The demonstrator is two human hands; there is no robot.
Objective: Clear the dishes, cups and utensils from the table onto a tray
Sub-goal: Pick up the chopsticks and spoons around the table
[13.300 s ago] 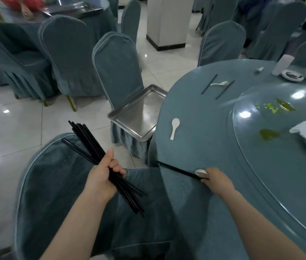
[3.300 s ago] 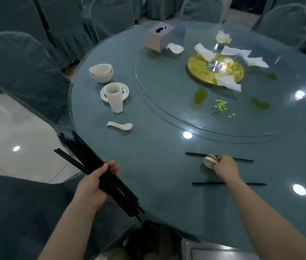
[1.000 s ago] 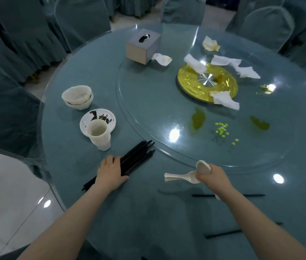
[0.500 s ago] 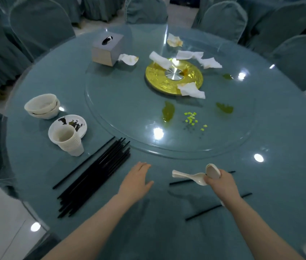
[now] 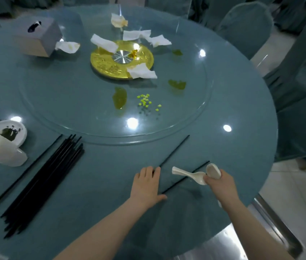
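**While the tray waits, the table is only half gathered**

Though nothing visible has reached the steel tray (image 5: 272,222) jutting out below the table's near right edge, the gathering is under way. Landmark: the round glass turntable (image 5: 54,113).

Far left of it sit a white ceramic saucer (image 5: 19,131) smeared with dark sauce and a stack of ribbed white cups (image 5: 0,152) lying tilted. Just left of its near rim, a bundle of slim black chopsticks (image 5: 43,179) lies loose on the matte teal tablecloth (image 5: 101,184).

Below the rim, the left hand (image 5: 146,186) presses flat, fingers straight, on one end of a single black chopstick (image 5: 174,151). A second loose chopstick (image 5: 182,180) lies just beside it. To the right, the right hand (image 5: 221,182) grips glossy white ceramic spoons (image 5: 188,173).

By my judgement much remains: the chopsticks, cups, saucer, and spoons all need carrying over.
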